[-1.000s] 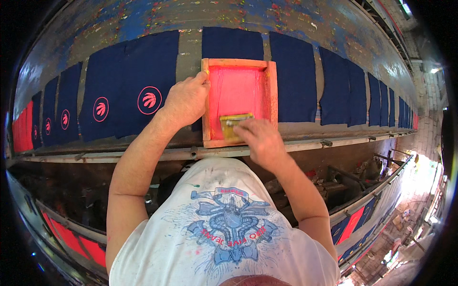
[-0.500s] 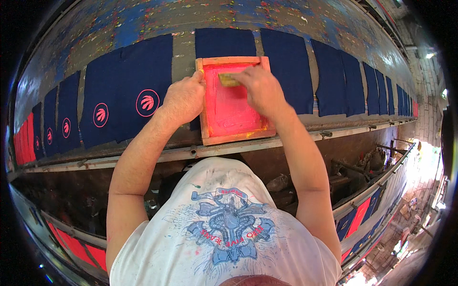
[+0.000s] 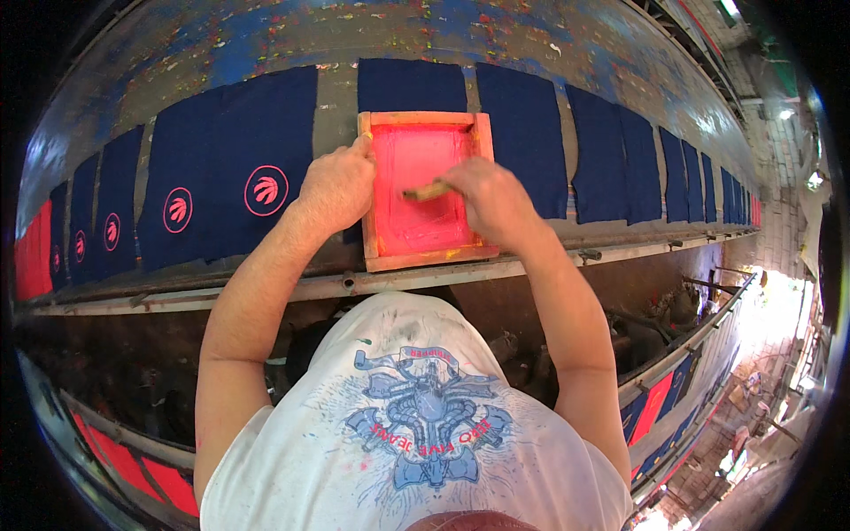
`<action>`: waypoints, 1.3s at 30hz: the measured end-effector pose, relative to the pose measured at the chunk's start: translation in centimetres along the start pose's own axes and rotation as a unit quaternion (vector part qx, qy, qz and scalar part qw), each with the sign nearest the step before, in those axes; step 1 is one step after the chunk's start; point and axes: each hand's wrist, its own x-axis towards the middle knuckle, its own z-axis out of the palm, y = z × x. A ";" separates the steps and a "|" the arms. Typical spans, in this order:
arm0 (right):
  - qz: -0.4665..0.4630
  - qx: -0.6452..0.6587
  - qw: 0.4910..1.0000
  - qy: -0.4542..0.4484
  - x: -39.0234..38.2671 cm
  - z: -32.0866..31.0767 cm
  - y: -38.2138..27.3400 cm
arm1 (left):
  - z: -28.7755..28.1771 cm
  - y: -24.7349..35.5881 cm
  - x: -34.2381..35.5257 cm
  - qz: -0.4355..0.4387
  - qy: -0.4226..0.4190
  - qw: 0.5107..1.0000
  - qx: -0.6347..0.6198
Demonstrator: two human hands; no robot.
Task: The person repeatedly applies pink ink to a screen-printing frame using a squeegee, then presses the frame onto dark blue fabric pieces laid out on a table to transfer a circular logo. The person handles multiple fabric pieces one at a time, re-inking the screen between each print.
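Observation:
My left hand (image 3: 338, 184) grips the upper left side of a wooden screen frame (image 3: 425, 119), fingers closed on it. Inside, pink ink covers the mesh (image 3: 416, 155). My right hand (image 3: 491, 196) holds a yellowish squeegee (image 3: 425, 189) tilted over the middle of the mesh. The frame lies on a navy fabric piece (image 3: 412, 81), whose upper part shows above it; the rest is hidden. Navy pieces (image 3: 226, 133) to the left carry pink circular prints (image 3: 266, 191).
More navy pieces (image 3: 522, 142) run rightward along the long stained table (image 3: 425, 31). Red fabric (image 3: 34, 248) lies at the far left. A metal rail with short pipe fittings (image 3: 301, 290) edges the near side. Another rack with red and navy pieces (image 3: 653, 407) is behind me.
My right hand swept the squeegee from the lower mesh up toward the top, then back down to the middle. My left hand stays on the frame, which sits slightly further left in view.

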 end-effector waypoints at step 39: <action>0.023 0.062 0.995 -0.069 12.8 0.2 10.1 | 3.4 4.2 -3.1 -0.285 0.099 0.917 -0.260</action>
